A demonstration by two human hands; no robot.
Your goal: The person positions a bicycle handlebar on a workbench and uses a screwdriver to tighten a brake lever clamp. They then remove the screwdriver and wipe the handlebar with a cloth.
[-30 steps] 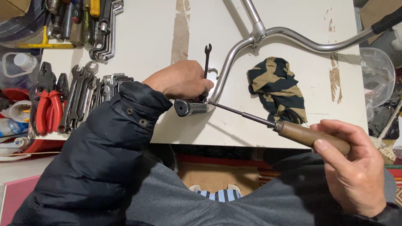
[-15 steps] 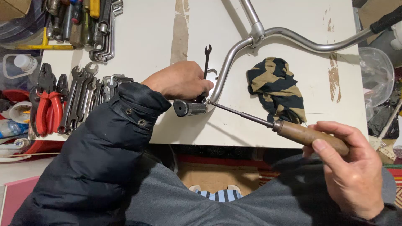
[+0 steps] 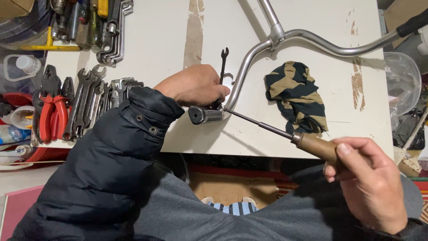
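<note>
A person's left hand (image 3: 196,85) is closing its fingers around the end grip (image 3: 206,114) of a chrome handlebar (image 3: 285,38) lying on a white table (image 3: 169,40). The right hand (image 3: 368,178), fist wrapped around a wooden-handled screwdriver (image 3: 312,145), is aiming its long shaft diagonally up-left, tip meeting the grip. The left hand is nearer the grip.

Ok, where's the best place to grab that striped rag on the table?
Pinch the striped rag at its bunched upper folds, coming from the right, away from the handlebar. It lies crumpled and free on the table, and the screwdriver crosses its lower edge.
</note>
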